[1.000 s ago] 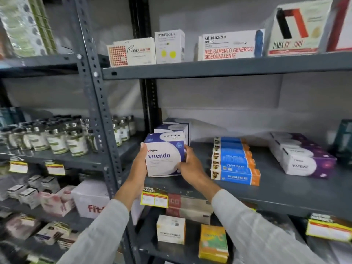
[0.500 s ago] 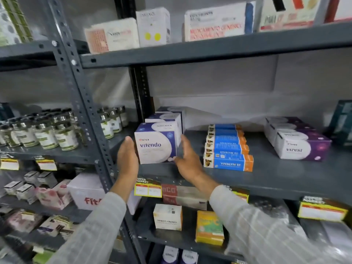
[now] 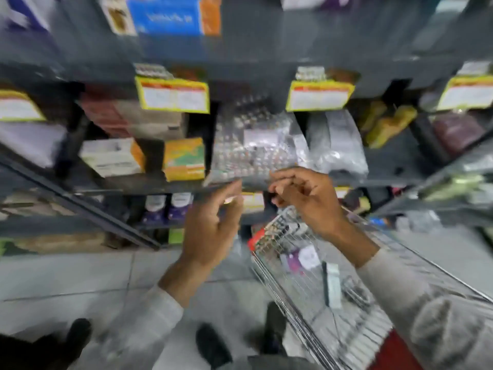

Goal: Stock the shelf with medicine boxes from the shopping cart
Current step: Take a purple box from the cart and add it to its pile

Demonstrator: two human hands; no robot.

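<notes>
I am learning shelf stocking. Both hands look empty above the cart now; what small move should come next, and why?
Probably lower the right hand into the shopping cart to take another box: both it and the left hand hold nothing, and packages lie in the basket.

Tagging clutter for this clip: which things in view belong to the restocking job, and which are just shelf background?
Job:
- shopping cart
- boxes in cart
- left hand, empty
- right hand, empty

Background:
- yellow price tags
- orange box
- blister packs
- blue box

Grey metal shelf (image 3: 170, 184) behind both hands carries a white-orange box (image 3: 112, 157), yellow box (image 3: 184, 158) up-left of them, blister packs (image 3: 253, 145) just above.
</notes>
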